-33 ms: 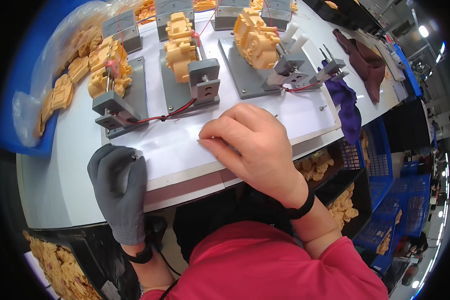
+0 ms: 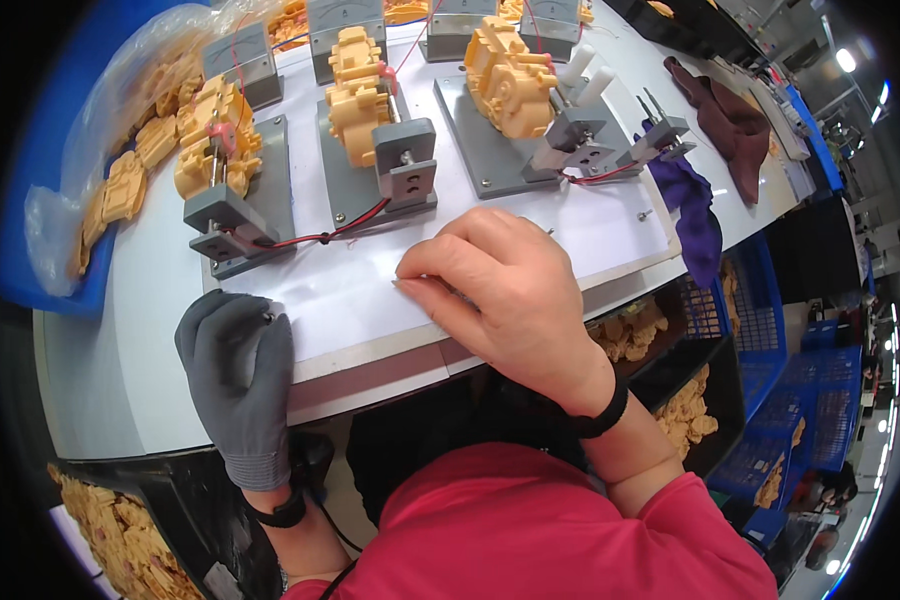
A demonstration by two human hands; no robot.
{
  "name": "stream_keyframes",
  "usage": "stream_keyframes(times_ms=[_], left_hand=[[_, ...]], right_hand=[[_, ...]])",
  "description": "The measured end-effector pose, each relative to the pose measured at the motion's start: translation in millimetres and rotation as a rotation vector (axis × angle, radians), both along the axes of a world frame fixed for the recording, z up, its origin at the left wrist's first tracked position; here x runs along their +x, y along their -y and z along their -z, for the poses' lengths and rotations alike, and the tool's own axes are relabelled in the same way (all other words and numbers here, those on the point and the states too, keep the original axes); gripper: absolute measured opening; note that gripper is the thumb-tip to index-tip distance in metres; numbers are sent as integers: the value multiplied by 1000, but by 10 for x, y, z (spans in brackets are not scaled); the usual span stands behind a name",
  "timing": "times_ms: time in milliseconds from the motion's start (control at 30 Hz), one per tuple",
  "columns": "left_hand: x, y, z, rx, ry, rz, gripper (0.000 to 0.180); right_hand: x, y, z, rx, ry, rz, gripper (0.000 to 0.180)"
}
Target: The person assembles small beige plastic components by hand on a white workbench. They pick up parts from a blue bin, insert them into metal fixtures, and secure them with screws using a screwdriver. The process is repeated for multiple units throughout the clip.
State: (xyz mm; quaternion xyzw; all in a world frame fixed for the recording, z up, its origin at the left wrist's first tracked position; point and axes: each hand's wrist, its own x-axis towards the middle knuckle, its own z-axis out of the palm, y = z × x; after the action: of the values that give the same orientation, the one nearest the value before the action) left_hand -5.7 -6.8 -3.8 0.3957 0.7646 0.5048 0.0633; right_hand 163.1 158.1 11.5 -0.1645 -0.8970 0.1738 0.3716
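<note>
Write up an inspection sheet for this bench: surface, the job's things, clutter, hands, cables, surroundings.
Surface: white bench top with a white mat laid on it.
Job's things: three grey fixtures; left fixture, middle fixture, right fixture, each carrying a yellow moulded part.
Clutter: purple cloth and dark maroon cloth at the right edge; clear bag of yellow parts on a blue tray at left.
Hands: left hand, grey-gloved, rests flat at the mat's corner; right hand, bare, pinches something too small to identify on the mat.
Cables: red and black wires run from the fixtures.
Surroundings: blue crates of yellow parts below right; black bin of parts below left.
</note>
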Motion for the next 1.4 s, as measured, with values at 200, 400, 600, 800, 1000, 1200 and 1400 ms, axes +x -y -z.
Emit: stream_keyframes(times_ms=[200,400,600,800,1000,1200,1400], left_hand=[[-35,-19,7,-45,-77,28,22],[38,-33,-18,32,55,-30,21],[38,-19,-16,31,40,-42,21],[40,-37,-33,46,53,-55,22],[39,-40,-32,57,0,-44,22],[27,-40,-48,58,-98,-25,20],[27,-50,-52,50,-111,-31,20]], right_hand=[[106,0,-61,-49,-48,-14,16],[670,-197,-227,-63,-30,254,23],[725,-292,-67,-17,97,246,18],[674,-305,-43,-56,62,255,13],[676,-305,-18,-5,82,261,13],[663,-280,-17,-48,76,269,13],[683,-267,-26,-60,107,273,13]])
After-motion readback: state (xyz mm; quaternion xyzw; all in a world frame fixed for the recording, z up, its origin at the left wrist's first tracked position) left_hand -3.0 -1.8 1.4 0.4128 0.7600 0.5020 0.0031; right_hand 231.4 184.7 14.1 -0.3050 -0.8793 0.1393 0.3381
